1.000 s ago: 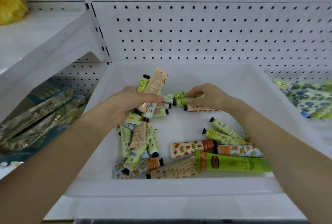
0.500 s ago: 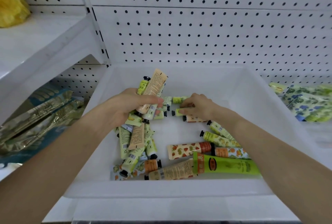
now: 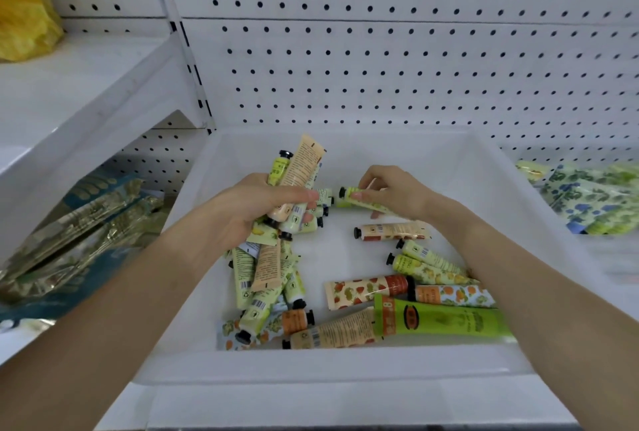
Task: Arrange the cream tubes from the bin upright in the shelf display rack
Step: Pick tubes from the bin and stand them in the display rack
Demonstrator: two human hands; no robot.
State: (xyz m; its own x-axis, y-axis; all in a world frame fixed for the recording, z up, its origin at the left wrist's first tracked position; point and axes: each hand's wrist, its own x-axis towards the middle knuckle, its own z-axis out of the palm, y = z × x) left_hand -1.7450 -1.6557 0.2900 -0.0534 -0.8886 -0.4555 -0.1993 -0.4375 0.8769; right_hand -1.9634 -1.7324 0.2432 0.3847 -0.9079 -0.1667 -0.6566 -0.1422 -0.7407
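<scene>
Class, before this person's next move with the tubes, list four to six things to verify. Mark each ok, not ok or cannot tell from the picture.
1. Left hand holds its bunch of tubes securely: ok, the fingers are wrapped round them.
2. Right hand has hold of the small green tube: ok, it is pinched between thumb and fingers.
3. Held tubes all point the same way: not ok, one cap points up and others point down.
4. Display rack is within reach and has room: cannot tell, it is not in the picture.
5. Bin is emptied: not ok, many loose tubes lie in it.
</scene>
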